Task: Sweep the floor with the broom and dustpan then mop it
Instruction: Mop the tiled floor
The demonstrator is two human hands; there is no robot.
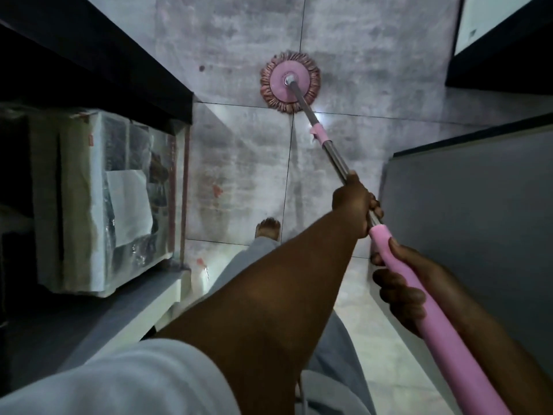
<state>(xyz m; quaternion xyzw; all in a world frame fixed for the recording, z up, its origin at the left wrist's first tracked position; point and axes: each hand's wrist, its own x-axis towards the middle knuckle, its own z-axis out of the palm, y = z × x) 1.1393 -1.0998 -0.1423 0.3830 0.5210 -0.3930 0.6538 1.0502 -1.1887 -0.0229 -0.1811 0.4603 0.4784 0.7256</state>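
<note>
The mop head [289, 82] lies flat on the tile floor [239, 151], well ahead of the bare foot [268, 227]. The left hand [354, 205] has its grip clenched round the steel pole [335, 155], far forward, I think to press and steer. The right hand [401, 286] grasps the pink handle [443, 339] behind it, to push. Broom and dustpan are not seen, so the mopping step seems in hand.
</note>
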